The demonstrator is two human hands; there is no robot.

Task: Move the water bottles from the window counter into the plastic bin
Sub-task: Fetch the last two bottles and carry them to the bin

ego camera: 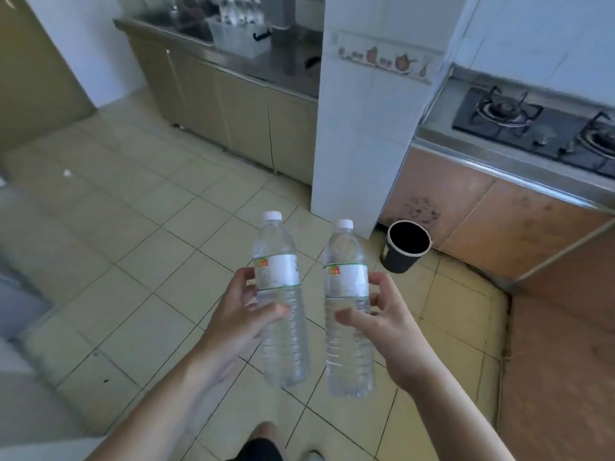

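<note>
left hand [239, 314] – grips left bottle [281, 304] | right hand [386, 314] – grips right bottle [347, 311]

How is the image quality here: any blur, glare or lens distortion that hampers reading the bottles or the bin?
Head view: even daylight; both hands, left hand and right hand, and their water bottles are fairly sharp, labels unreadable; the plastic bin on the far counter is soft and backlit; wide-angle bending curves the tiled pillar and floor lines.

Both forearms outstretched, left hand [244, 312] and right hand [387, 322] fingers curled gripping
</note>
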